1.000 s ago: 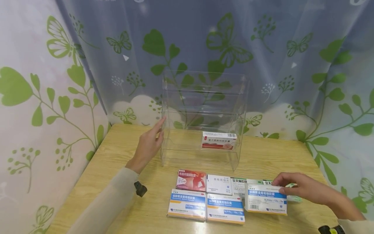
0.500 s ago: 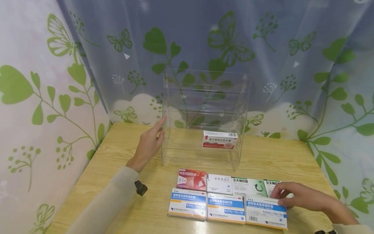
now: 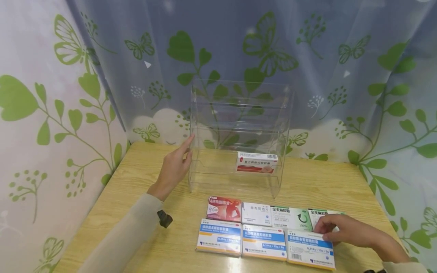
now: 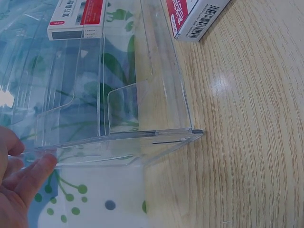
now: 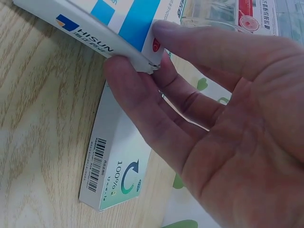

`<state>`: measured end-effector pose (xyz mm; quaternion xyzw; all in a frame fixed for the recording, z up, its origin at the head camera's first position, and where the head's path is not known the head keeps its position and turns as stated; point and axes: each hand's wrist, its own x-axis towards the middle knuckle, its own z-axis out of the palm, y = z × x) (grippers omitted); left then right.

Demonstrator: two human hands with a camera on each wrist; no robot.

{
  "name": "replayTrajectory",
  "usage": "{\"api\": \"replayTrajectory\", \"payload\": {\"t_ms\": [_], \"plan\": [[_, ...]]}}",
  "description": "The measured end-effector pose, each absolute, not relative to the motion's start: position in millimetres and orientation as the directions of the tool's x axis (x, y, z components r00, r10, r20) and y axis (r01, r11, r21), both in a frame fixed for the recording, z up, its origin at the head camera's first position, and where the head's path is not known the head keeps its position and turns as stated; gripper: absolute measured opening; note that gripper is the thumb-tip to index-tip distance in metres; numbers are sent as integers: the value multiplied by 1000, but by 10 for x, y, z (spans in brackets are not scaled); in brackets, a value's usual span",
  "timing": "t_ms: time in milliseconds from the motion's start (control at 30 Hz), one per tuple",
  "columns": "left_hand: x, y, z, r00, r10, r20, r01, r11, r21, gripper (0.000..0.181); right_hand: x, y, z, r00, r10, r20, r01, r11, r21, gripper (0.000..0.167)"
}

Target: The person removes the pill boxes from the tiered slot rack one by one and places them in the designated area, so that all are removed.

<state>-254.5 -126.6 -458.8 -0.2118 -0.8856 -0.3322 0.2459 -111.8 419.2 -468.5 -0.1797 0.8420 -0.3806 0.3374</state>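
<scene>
A blue-and-white medicine box (image 3: 307, 248) lies flat at the right end of the front row. My right hand (image 3: 353, 233) pinches its right edge, the thumb on the printed face and the fingers at the side in the right wrist view. Against the left side of a clear acrylic display rack (image 3: 235, 184), my left hand (image 3: 173, 168) rests its fingertips, with the index finger extended. A red-and-white medicine box (image 3: 257, 163) stands in a lower tier of the rack, to the right. Under my right hand, a green-and-white box (image 3: 326, 216) is partly hidden.
Two matching blue-and-white boxes, one left (image 3: 218, 237) and one central (image 3: 264, 242), complete the front row. Behind them lie a red box (image 3: 224, 208), a white box (image 3: 257, 214) and another green-and-white box (image 3: 291, 218). A patterned curtain (image 3: 218, 45) hangs behind the wooden table (image 3: 136, 170).
My right hand has lowered the blue-and-white box onto the table, level with the front row, uncovering the green-and-white boxes behind. My left hand stays at the rack.
</scene>
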Motion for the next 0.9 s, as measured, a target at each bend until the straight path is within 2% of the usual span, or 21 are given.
{"api": "replayTrajectory", "payload": {"t_ms": [300, 600, 733, 900], "plan": [[-2543, -1256, -4581, -787, 209, 580, 537, 696, 477, 64, -1126, 4150, -4710, -733, -523, -436, -42, 674, -738, 9], [-2556, -1262, -4591, -780, 207, 591, 542, 696, 472, 63, -1110, 4146, -4740, -732, -545, -408, -67, 654, -753, 7], [-2570, -1261, -4603, -784, 207, 585, 537, 698, 474, 62, -1093, 4123, -4756, -753, -532, -387, -74, 653, -754, 9], [-2552, -1264, -4592, -788, 207, 580, 535, 696, 479, 64, -1050, 4060, -4801, -795, -482, -368, -92, 696, -712, 19]]}}
